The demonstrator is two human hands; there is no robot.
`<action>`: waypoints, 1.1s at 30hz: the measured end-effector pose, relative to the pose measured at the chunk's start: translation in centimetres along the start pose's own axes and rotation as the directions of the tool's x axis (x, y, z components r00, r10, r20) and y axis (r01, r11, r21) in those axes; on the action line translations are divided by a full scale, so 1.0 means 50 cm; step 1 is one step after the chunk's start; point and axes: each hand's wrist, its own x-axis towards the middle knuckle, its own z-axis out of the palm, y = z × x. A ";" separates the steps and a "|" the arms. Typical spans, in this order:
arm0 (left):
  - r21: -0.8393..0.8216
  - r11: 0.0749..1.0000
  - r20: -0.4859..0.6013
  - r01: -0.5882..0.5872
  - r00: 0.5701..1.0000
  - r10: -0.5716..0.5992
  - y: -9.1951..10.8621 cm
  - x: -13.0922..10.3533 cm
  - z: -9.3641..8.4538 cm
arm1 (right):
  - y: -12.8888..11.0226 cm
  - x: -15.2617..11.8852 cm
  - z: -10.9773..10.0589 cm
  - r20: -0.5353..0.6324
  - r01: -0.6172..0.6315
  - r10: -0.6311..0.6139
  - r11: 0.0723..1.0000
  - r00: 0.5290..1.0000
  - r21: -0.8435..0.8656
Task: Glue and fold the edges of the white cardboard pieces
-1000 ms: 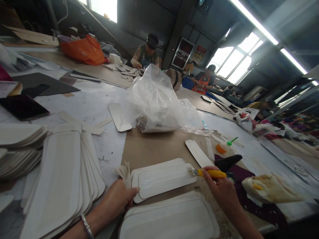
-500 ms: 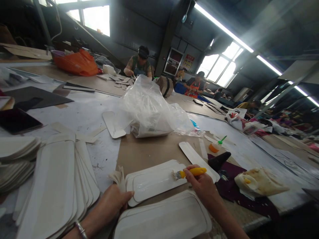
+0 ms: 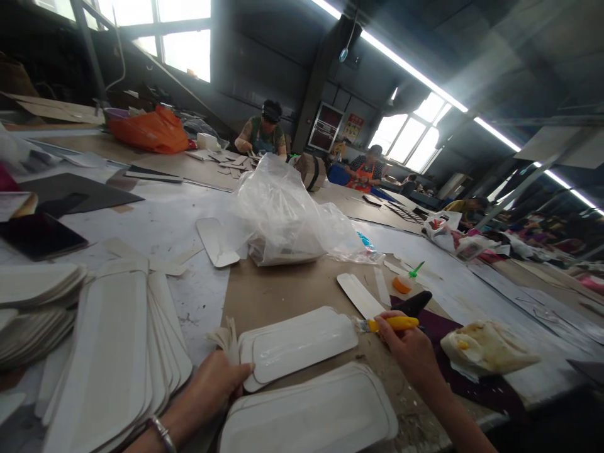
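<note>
My right hand (image 3: 401,340) grips the yellow handle of a paintbrush (image 3: 395,323), with its bristles at the right end of a small stack of white rounded panels (image 3: 302,343). The top panel looks wet and shiny. My left hand (image 3: 224,377) is closed at the stack's left end, its thumb pressing on the corner. A bundle of pale thin strips (image 3: 228,336) sticks up from behind its fingers. Closer to me lies a second stack of rounded panels (image 3: 311,415). Another white panel (image 3: 358,296) lies beyond the brush.
Fanned panels (image 3: 108,352) and a phone (image 3: 42,236) lie on the left. A clear plastic bag (image 3: 283,214) stands ahead. To the right are an orange glue bottle (image 3: 403,283), a dark cloth (image 3: 491,387) and a glue-crusted container (image 3: 491,349). A person (image 3: 264,129) works across the table.
My right hand has moved the brush rightward, from the top panel's surface to its right end. My left hand stays at the stack's left end. The view has shifted slightly.
</note>
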 end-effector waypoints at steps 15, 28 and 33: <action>-0.495 0.867 -0.004 -0.062 0.998 0.070 0.068 -0.167 -0.083 | -0.166 -0.061 -0.014 0.195 0.089 -0.195 0.890 0.961 0.447; -0.721 0.679 0.033 -0.135 0.973 0.229 0.107 -0.242 -0.039 | -0.309 -0.192 0.125 0.711 -0.500 -0.408 0.514 0.573 0.697; -0.788 0.608 0.037 -0.093 0.979 0.198 0.110 -0.255 -0.036 | -0.302 -0.190 0.108 0.608 -0.384 -0.294 0.558 0.737 0.736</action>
